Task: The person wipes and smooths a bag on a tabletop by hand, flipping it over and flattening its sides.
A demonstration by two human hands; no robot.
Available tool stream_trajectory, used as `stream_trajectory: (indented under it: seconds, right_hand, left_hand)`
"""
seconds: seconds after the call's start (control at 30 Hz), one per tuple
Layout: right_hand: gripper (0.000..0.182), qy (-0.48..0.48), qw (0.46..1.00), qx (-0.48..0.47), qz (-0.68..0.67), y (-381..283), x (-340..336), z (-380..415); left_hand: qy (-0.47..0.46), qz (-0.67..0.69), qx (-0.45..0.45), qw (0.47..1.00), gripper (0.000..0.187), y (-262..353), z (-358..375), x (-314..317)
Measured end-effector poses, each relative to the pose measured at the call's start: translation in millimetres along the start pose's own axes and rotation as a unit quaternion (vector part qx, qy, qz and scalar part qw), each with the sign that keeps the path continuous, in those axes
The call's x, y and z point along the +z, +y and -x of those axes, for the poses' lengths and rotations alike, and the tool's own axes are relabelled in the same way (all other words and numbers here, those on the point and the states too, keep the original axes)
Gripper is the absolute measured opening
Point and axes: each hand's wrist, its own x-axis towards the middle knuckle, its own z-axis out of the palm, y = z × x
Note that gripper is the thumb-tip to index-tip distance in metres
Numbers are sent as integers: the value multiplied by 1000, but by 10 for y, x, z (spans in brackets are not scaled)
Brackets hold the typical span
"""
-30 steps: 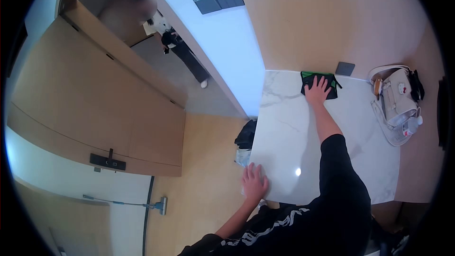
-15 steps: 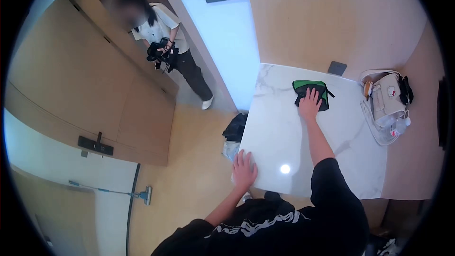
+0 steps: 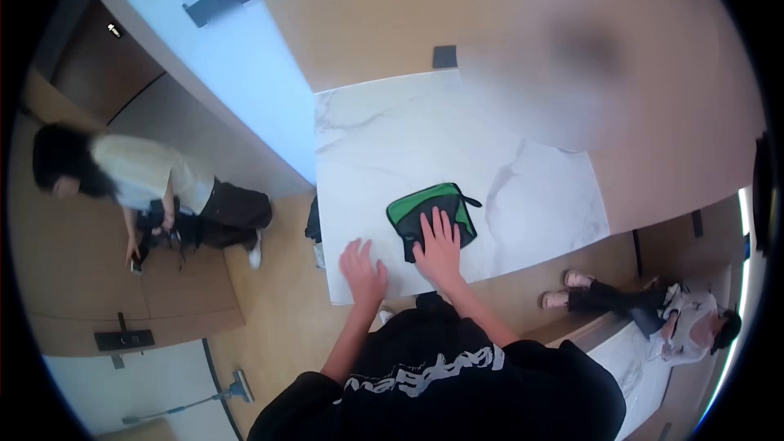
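A green and black zippered pouch [image 3: 406,211] with a small black strap lies on the white marble-patterned tabletop [image 3: 408,139]. My right hand [image 3: 438,253] rests on the pouch's black part with its fingers spread, pressing on it rather than gripping it. To the left of the pouch, my left hand [image 3: 362,271] hovers over or touches the table near its front left edge; its fingers are apart and nothing is in them.
A person [image 3: 155,171] holding dark equipment is at the doorway beside a door [image 3: 73,245]. Another person [image 3: 694,322] sits at the lower right. A mop [image 3: 237,388] is at lower left. A blurred patch covers the table's back right.
The view has turned right. The pouch and my right hand are nearer my body, and my left hand has come off the table's left edge toward the pouch. The doorway person has turned and bent.
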Motion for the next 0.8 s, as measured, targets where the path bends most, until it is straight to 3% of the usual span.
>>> stream_trajectory:
  seconds: [0.07, 0.1, 0.17, 0.23, 0.37, 0.43, 0.6, 0.67, 0.73, 0.8]
  right_hand:
    - [46, 6, 997, 13, -75, 65, -35, -124]
    - [46, 4, 997, 18, -76, 103, -86, -221]
    - [40, 14, 975, 73, -209, 265, -208, -424]
    - [41, 106, 990, 5, -93, 445, -246, -500]
    - [41, 75, 989, -6, -127, 756, -181, -513]
    - [43, -21, 994, 30, -108, 801, -268, -528]
    - [44, -32, 976, 92, -193, 866, -239, -638]
    - [43, -24, 970, 108, -218, 932, -199, -653]
    - [34, -49, 966, 65, -246, 977, -218, -618]
    - [29, -88, 955, 68, -274, 1045, -338, -493]
  left_hand:
    - [-22, 205, 37, 978, 52, 185, -125, 165]
    - [-20, 220, 43, 974, 51, 296, -218, 182]
    - [-37, 213, 43, 975, 52, 475, -399, 214]
    - [-58, 189, 35, 980, 53, 512, -561, 239]
    - [-156, 205, 0, 966, 47, 467, -744, 168]
    - [-178, 202, -3, 963, 43, 461, -773, 161]
    - [-226, 241, -113, 937, 37, 393, -813, 262]
    - [-212, 255, -83, 940, 33, 356, -789, 320]
    - [-190, 269, -51, 943, 30, 331, -805, 310]
    - [-160, 367, 18, 916, 23, 299, -771, 274]
